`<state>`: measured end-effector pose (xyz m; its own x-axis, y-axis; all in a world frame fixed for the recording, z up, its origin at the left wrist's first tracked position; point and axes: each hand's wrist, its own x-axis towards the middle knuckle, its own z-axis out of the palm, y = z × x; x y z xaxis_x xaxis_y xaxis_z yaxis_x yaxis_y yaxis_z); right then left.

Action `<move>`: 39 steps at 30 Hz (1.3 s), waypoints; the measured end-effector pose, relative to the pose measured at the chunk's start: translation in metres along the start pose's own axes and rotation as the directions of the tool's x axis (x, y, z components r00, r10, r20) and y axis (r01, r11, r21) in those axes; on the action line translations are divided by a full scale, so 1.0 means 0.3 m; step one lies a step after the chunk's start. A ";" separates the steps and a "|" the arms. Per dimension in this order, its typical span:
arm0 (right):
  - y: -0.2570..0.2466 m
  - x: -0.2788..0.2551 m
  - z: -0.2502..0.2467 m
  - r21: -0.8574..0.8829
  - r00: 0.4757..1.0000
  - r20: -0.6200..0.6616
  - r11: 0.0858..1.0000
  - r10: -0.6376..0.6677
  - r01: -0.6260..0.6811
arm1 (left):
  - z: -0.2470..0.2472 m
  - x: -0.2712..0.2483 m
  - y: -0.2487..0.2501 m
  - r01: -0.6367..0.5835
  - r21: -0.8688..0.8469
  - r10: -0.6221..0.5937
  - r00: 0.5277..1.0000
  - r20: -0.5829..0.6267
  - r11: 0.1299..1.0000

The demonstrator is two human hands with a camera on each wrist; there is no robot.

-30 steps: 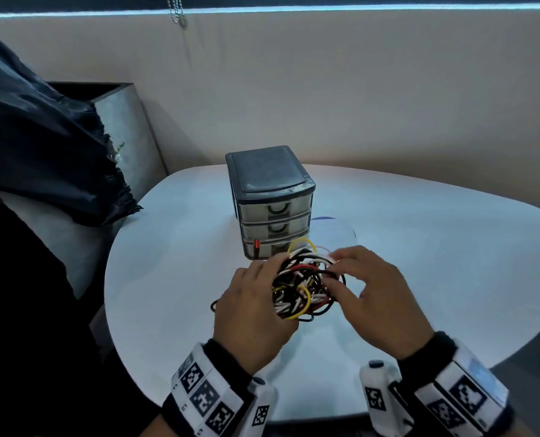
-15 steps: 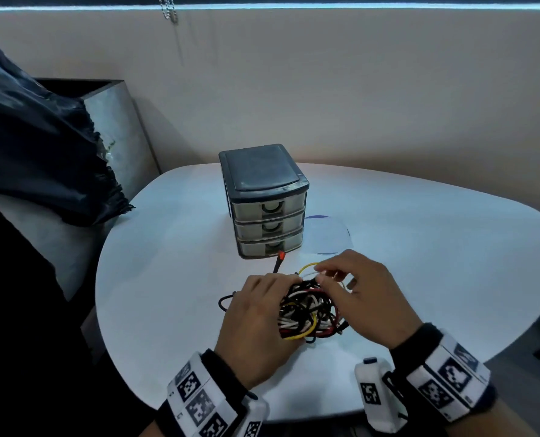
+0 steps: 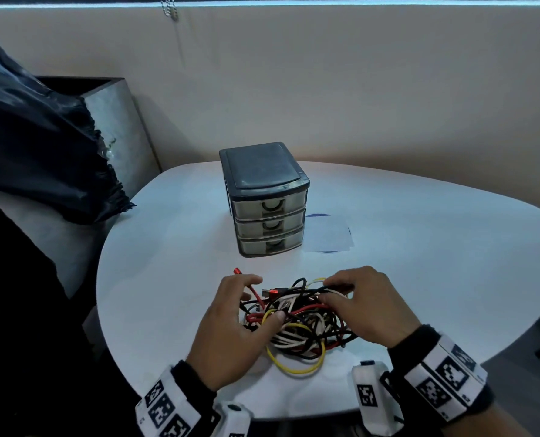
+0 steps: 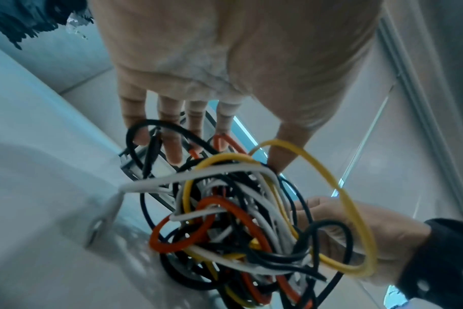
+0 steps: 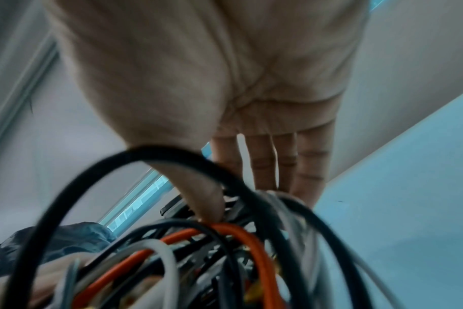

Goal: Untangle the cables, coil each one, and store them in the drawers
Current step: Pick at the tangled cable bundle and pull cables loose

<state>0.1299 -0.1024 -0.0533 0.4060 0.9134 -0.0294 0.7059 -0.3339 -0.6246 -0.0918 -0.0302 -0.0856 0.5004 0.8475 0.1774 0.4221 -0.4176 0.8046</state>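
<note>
A tangle of black, white, red and yellow cables (image 3: pixel 300 323) lies on the white table (image 3: pixel 420 247) in front of me. My left hand (image 3: pixel 262 298) grips its left side, thumb on top and fingers curled over the far edge. My right hand (image 3: pixel 325 290) grips the right side, pinching black strands between thumb and fingers. A red plug (image 3: pixel 237 271) sticks out past the left fingers and a yellow loop (image 3: pixel 297 370) hangs toward me. The left wrist view shows the fingers (image 4: pixel 172 154) threaded into the cables (image 4: pixel 238 219). The grey three-drawer unit (image 3: pixel 268 216) stands behind, all drawers closed.
A white sheet of paper (image 3: pixel 328 234) lies right of the drawer unit. A black plastic bag (image 3: pixel 41 152) and a grey box (image 3: pixel 117 121) sit off the table's left edge. A beige wall runs behind the table.
Both hands have lowered the tangle from in front of the drawers down to the table, nearer to me. It has spread flatter, with the yellow loop now trailing toward me.
</note>
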 end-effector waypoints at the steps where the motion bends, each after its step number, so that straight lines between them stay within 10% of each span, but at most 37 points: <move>1: -0.006 -0.002 0.005 0.011 1.000 -0.030 1.000 -0.011 0.011 | 0.002 -0.003 0.003 0.006 -0.039 -0.007 1.000 -0.025 0.999; 10: -0.019 -0.026 0.031 0.156 0.995 -0.095 0.988 0.032 -0.017 | -0.037 -0.013 -0.020 0.066 -0.373 0.034 0.967 0.254 0.926; 28: -0.017 -0.032 0.061 0.573 0.981 0.001 0.804 0.194 -0.159 | -0.019 0.059 -0.014 -0.024 -0.219 0.046 0.994 0.095 0.975; 39: 0.045 -0.022 -0.002 0.264 0.949 0.310 0.953 0.060 -0.147 | -0.024 0.028 -0.023 -0.099 -0.166 0.131 0.971 0.201 0.981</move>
<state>0.1372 -0.1130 -0.0609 0.2474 0.9188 -0.3075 0.4601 -0.3907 -0.7973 -0.0960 -0.0179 -0.0855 0.6932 0.7018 0.1640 0.2397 -0.4391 0.8659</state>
